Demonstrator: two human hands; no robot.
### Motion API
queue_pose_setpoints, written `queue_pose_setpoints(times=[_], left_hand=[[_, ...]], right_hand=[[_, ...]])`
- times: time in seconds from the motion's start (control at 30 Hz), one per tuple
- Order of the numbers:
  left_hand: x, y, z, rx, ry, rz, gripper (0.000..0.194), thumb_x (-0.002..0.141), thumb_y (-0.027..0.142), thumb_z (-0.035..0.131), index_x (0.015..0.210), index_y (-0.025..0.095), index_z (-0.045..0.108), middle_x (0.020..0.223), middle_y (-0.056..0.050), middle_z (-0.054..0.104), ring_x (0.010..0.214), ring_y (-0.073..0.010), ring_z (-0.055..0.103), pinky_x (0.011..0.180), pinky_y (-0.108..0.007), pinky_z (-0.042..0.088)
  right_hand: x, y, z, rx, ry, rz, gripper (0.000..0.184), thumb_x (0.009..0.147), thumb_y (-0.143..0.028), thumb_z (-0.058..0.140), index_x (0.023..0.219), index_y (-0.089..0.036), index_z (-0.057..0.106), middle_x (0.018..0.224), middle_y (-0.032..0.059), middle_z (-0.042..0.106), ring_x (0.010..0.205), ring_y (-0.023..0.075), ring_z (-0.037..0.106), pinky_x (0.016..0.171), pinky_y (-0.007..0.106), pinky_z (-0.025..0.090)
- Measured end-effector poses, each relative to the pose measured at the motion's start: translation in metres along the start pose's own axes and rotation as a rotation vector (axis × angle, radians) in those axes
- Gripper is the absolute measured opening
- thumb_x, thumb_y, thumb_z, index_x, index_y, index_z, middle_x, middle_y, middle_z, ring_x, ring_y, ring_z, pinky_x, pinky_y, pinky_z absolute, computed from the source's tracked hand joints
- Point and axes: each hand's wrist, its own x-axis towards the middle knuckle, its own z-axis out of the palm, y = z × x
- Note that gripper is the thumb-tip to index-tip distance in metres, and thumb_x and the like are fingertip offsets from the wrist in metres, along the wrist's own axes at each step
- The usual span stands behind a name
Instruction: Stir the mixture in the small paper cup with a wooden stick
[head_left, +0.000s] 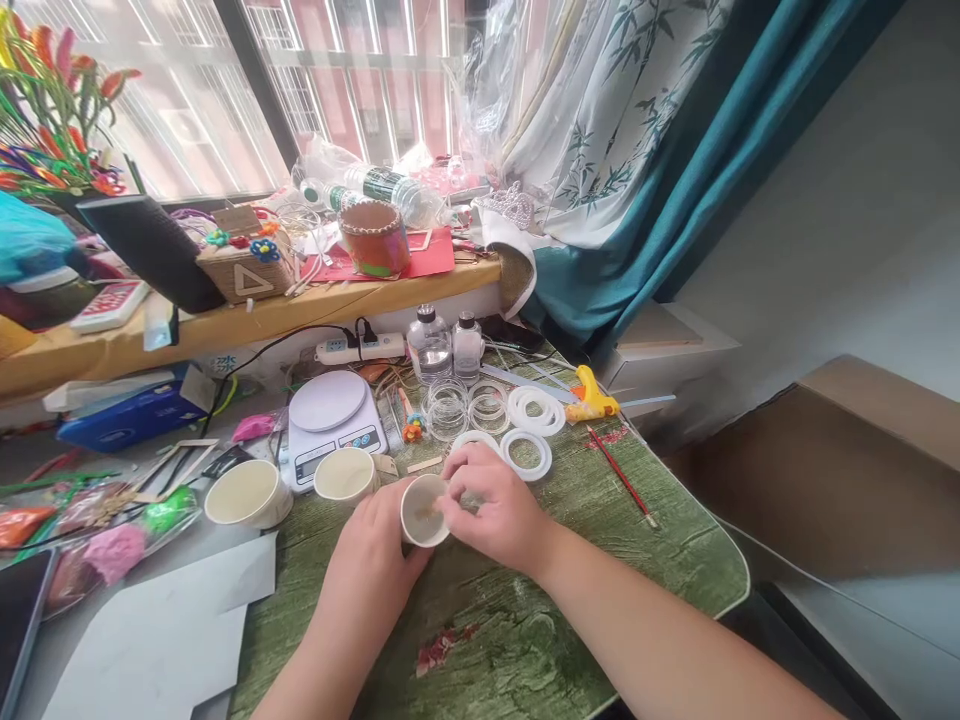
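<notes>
Two hands work at one spot. The left hand (pixel 373 562) is closed around the side of a small white cup (pixel 422 512); the right hand (pixel 491 505) curls over its rim, gripping. The cup sits between them, mouth up. A second cup (pixel 345 474) stands close at 11 o'clock, white rings (pixel 529 455) at 1 o'clock, a kitchen scale (pixel 328 425) beyond at 11 o'clock.

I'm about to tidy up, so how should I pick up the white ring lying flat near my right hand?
Pinch the rim of the white ring from its right side, thumb through the hole. It lies flat on the green mat, so there's no edge to lift, and that side is free, with another ring behind it.
</notes>
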Motion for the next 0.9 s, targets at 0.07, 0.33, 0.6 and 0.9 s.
queue_pose_setpoints(times=[0.07,0.33,0.6,0.9], left_hand=[[0.0004,0.0006,-0.0001,0.002,0.005,-0.001,0.046,0.086,0.02,0.067,0.131,0.024,0.058,0.123,-0.009,0.075,0.106,-0.0309,0.072,0.087,-0.046,0.06],[0.001,0.0035,-0.0015,-0.019,0.014,-0.013,0.043,0.086,0.021,0.067,0.128,0.025,0.06,0.121,-0.008,0.075,0.106,-0.0313,0.072,0.087,-0.045,0.06],[0.0014,0.0032,-0.0005,-0.02,-0.003,-0.028,0.043,0.087,0.024,0.068,0.129,0.025,0.06,0.122,-0.009,0.075,0.105,-0.0315,0.072,0.087,-0.046,0.059],[0.0002,0.0034,-0.0011,-0.038,-0.02,-0.018,0.045,0.086,0.021,0.068,0.13,0.026,0.059,0.126,-0.009,0.074,0.109,-0.0328,0.071,0.091,-0.048,0.059]], right_hand=[[0.0,-0.0002,0.0006,-0.019,0.047,-0.004,0.015,0.089,-0.017,0.069,0.076,-0.022,0.062,0.098,0.0051,0.064,0.097,0.0207,0.062,0.091,0.037,0.049],[-0.0002,-0.0001,0.0042,-0.036,0.033,0.002,0.017,0.088,-0.014,0.067,0.074,-0.021,0.06,0.093,0.004,0.063,0.094,0.0202,0.06,0.089,0.036,0.048],[-0.0009,-0.0056,0.0011,-0.098,0.056,-0.04,0.016,0.087,-0.015,0.069,0.074,-0.021,0.062,0.101,0.0057,0.062,0.101,0.0225,0.058,0.096,0.04,0.045],[0.0023,0.0023,-0.0013,0.019,-0.003,0.074,0.018,0.087,-0.014,0.067,0.072,-0.021,0.06,0.085,0.0011,0.056,0.086,0.018,0.057,0.082,0.034,0.046]])
